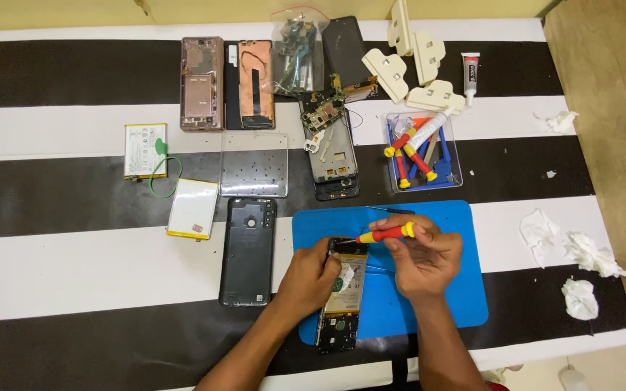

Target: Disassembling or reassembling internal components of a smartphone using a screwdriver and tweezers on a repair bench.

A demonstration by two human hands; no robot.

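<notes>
An opened phone [343, 304] with its back removed lies on a blue work mat [443, 224], battery and boards exposed. My left hand [309, 275] grips the phone's left side near the top. My right hand [423, 257] holds a small red and yellow screwdriver [385, 233], lying almost level, its tip pointing left at the phone's top edge.
A dark phone back cover [248, 250] lies left of the mat. Behind are two batteries [145, 150], a clear case [254, 164], several phone frames and boards [333, 156], a clear tray of tools [423, 153], cream clamps [414, 61], a glue tube [469, 72]. Crumpled tissues [579, 253] sit right.
</notes>
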